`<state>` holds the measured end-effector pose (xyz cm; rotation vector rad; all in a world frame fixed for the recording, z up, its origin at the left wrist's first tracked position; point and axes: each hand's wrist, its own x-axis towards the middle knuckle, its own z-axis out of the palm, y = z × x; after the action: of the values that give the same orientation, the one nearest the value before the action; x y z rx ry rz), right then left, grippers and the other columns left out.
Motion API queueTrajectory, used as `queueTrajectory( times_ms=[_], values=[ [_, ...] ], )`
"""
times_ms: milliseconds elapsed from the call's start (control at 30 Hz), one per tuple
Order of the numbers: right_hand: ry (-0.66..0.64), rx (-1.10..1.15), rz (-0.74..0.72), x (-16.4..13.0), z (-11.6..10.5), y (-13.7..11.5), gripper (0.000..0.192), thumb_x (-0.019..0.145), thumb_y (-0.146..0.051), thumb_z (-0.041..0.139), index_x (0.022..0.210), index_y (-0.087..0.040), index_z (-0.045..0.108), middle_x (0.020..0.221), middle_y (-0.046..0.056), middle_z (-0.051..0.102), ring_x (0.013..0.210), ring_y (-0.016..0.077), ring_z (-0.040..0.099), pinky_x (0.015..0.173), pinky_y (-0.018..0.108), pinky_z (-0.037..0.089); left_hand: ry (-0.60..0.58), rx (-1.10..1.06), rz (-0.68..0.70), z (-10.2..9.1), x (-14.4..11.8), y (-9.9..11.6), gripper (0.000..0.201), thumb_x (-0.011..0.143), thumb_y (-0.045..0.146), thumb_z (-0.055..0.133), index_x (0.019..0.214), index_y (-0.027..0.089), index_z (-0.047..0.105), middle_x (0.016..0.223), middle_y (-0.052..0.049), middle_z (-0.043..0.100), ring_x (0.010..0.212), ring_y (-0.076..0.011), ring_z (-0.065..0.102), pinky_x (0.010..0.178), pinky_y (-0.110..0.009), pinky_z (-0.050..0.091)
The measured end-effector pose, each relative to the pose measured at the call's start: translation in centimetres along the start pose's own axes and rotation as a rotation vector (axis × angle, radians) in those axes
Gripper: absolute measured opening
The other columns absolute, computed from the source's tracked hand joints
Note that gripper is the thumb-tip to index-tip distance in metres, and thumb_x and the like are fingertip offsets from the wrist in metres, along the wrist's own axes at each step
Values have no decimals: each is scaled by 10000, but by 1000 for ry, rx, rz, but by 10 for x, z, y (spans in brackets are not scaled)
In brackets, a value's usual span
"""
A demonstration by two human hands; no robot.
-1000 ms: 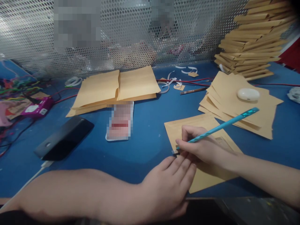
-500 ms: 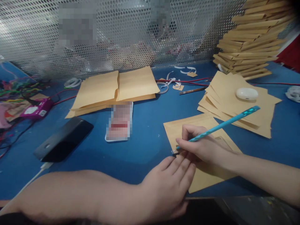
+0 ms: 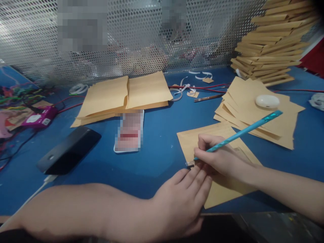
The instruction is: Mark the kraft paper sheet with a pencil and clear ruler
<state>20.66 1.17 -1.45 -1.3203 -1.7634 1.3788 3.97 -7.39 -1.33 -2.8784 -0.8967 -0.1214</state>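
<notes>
Now teal pen (image 3: 240,133) tip slightly farther right on envelope (image 3: 202,138).

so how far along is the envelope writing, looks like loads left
Hard to count. In hand: the right hand has a teal pen tip down on one brown envelope, which the left hand steadies. A fanned pile under a white case, a tall stack and folded envelopes lie about; which are done I cannot tell.
</notes>
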Motion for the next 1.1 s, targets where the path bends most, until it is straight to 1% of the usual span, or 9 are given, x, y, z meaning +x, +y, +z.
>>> queueTrajectory(
  times_ms=[267, 600, 833, 967, 1100],
  values=[
    [4, -36, 5, 0, 1, 2, 230, 728, -133, 537, 600, -224, 369, 535, -53, 528, 518, 132, 551, 435, 238, 345, 4, -1, 1, 1, 0, 0, 640, 918, 452, 380, 1378, 7, 393, 1440, -190, 387, 1312, -297, 369, 1026, -371, 281],
    [-11, 0, 19, 1, 1, 0, 225, 728, -135, 534, 603, -226, 370, 529, -52, 526, 507, 133, 560, 421, 229, 371, -7, -13, 2, 0, 0, 0, 643, 917, 446, 382, 1385, 5, 381, 1446, -191, 377, 1326, -300, 350, 1024, -370, 290],
    [-2, 14, 20, -1, 1, -4, 238, 712, -111, 538, 585, -219, 368, 514, -65, 500, 482, 110, 544, 407, 202, 372, -7, -13, 0, 1, -1, 1, 643, 919, 447, 375, 1386, 6, 380, 1444, -190, 381, 1320, -298, 360, 1026, -372, 288],
    [-9, 49, 24, -1, 2, -4, 237, 723, -119, 534, 586, -220, 368, 516, -63, 512, 491, 120, 571, 407, 204, 379, -11, -11, 0, 1, -1, 1, 644, 918, 445, 377, 1389, 5, 373, 1447, -189, 376, 1323, -301, 356, 1028, -374, 288],
    [-6, 40, 27, -1, 2, -3, 229, 724, -133, 537, 591, -222, 373, 526, -53, 524, 501, 130, 564, 408, 217, 363, -28, -15, 10, -1, 0, 0, 642, 920, 440, 375, 1390, 4, 370, 1450, -191, 370, 1331, -299, 345, 1031, -370, 282]
  ],
)
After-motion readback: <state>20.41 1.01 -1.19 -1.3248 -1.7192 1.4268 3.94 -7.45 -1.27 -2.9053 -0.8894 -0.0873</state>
